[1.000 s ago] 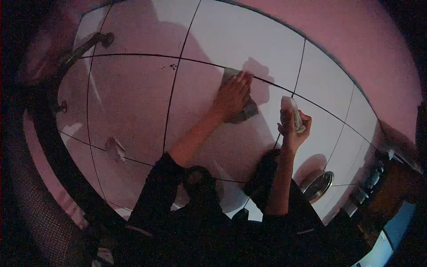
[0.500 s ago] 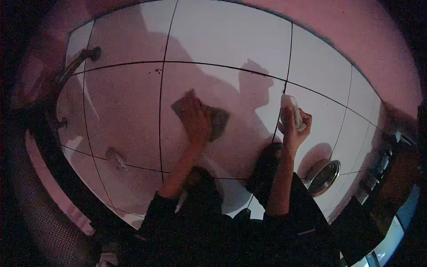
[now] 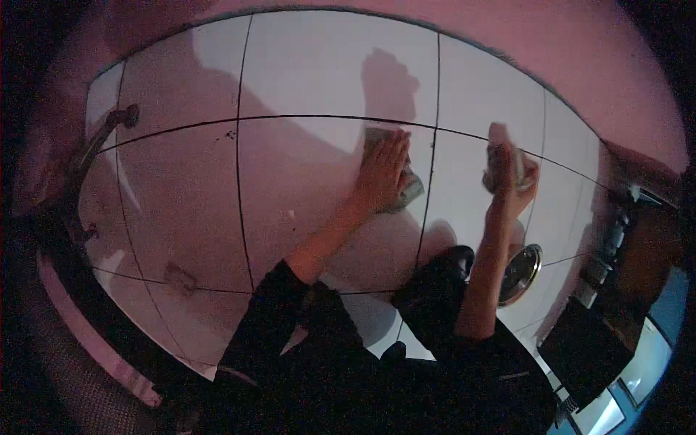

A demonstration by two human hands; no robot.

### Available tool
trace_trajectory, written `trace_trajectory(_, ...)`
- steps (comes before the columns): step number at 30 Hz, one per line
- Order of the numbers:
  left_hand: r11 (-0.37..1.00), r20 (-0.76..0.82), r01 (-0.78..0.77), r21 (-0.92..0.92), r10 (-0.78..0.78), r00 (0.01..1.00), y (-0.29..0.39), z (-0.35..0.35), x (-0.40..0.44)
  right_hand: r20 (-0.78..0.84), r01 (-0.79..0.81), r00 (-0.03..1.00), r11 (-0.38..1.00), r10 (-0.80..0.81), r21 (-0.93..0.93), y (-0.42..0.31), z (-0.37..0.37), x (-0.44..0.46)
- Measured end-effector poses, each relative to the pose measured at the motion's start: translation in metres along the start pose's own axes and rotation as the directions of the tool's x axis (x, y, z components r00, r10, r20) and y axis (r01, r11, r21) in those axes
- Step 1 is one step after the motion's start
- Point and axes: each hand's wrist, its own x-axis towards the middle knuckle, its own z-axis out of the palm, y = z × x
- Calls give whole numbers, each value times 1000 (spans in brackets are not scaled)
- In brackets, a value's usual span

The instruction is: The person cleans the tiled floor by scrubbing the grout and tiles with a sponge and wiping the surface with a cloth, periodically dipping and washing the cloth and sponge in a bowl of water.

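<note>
Cloth (image 3: pixel 411 191): lies on the tiled floor (image 3: pixel 333 80), to the left of the round metal dish (image 3: pixel 522 272) and a little farther from the body than that dish. Looks grey and rumpled, with one folded edge showing on the side toward the dish. Rests beneath the left hand (image 3: pixel 386 163), pressed down from above. Shows fingers stretched out flat over the fabric, laid close together, with the tips pointing away from the body.

Holds in the right hand (image 3: pixel 525 183), just beyond the dish, a pale oblong object (image 3: pixel 499 161). Closes narrowly around it, with one end sticking out past the fingers, away from the dish. Looks too blurred to name more exactly; cannot tell whether it touches the tiles.

Passes with the right forearm (image 3: pixel 487 268) just to the left of the dish, hiding part of the rim. Shows a dark shoe (image 3: pixel 458 262) farther left of the dish, on the near side of the cloth. Casts a shadow (image 3: pixel 389 81) on the tiles, beyond the cloth and up to the left of the dish. Shows also small dark specks (image 3: pixel 230 135), well to the left of the dish, near a crossing of grout lines (image 3: pixel 312 115).
</note>
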Motion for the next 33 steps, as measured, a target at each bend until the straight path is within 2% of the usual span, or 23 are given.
trace_trajectory(2, 967, 44, -101, -233, 114, 993, 13, 11, -1, 34, 114, 993, 992, -116, 55, -28, -1, 26)
trace_trajectory(3, 955, -4, -122, -270, 125, 992, 20, 16, -3, 36, 130, 991, 990, -132, 54, -41, -3, 39)
trace_trajectory(5, 955, 8, -162, -250, 169, 986, 27, 21, -7, 176, 171, 972, 983, -156, -69, -65, -8, 55)
trace_trajectory(6, 953, 35, -200, -229, 214, 976, 30, 23, -10, 181, 173, 971, 982, -158, -72, -75, -9, 54)
trace_trajectory(7, 952, 34, -199, -232, 212, 977, 31, 25, -14, 293, 157, 949, 980, -116, -120, -85, -11, 53)
trace_trajectory(9, 945, 94, -327, 3, 326, 941, 33, 23, -21, 469, 193, 880, 959, -76, -208, -85, -23, 58)
trace_trajectory(10, 940, 94, -340, -7, 339, 936, 35, 21, -21, 456, 190, 887, 957, -72, -218, -80, -32, 62)
trace_trajectory(12, 954, 195, -281, -107, 297, 935, 39, 16, -22, 676, 245, 736, 945, -35, -218, -73, -53, 63)
trace_trajectory(13, 949, 204, -292, -119, 311, 928, 39, 18, -26, 695, 356, 717, 888, -59, -292, -70, -60, 63)
trace_trajectory(15, 949, 116, -305, -81, 313, 943, 38, 23, -29, 708, 328, 706, 887, -3, -324, -70, -72, 53)
trace_trajectory(16, 945, 119, -316, -83, 324, 939, 39, 28, -28, 726, 309, 687, 886, 43, -346, -72, -79, 48)
trace_trajectory(17, 945, 122, -316, -82, 325, 938, 40, 32, -27, 760, 381, 649, 855, 25, -353, -71, -89, 48)
trace_trajectory(20, 939, 174, -333, -81, 343, 923, 41, 26, -24, 753, 402, 652, 802, 87, -441, -64, -129, 41)
trace_trajectory(21, 938, 209, -339, -78, 348, 914, 42, 24, -23, 676, 304, 707, 775, 207, -555, -69, -143, 32)
trace_trajectory(22, 931, 219, -357, -78, 365, 905, 42, 28, -26, 662, 287, 720, 780, 208, -557, -73, -161, 25)
trace_trajectory(24, 859, 196, -508, -61, 510, 838, 38, 40, -30, 656, 277, 702, 741, 278, -611, -80, -198, 13)
trace_trajectory(25, 848, 202, -527, -58, 527, 825, 35, 40, -31, 642, 263, 716, 747, 274, -611, -86, -212, 7)
trace_trajectory(27, 726, 277, -670, -159, 684, 675, 29, 38, -38, 618, 241, 732, 739, 286, -629, -95, -237, -4)
trace_trajectory(28, 718, 287, -678, -155, 690, 665, 33, 25, -38, 611, 230, 739, 747, 283, -624, -88, -251, -11)
trace_trajectory(30, 742, 491, -438, -507, 666, 561, 33, -2, -36, 503, 78, 833, 852, 230, -518, -60, -271, -20)
trace_trajectory(31, 754, 510, -443, -485, 655, 558, 32, -9, -44, 483, 77, 859, 890, 169, -449, -53, -269, -24)
trace_trajectory(32, 786, 480, -218, -578, 544, 688, 30, -19, -54, 491, 73, 856, 904, 160, -421, -39, -268, -25)
trace_trajectory(33, 755, 464, 6, -656, 397, 792, 25, -27, -59, 408, 33, 902, 922, 139, -387, -19, -267, -29)
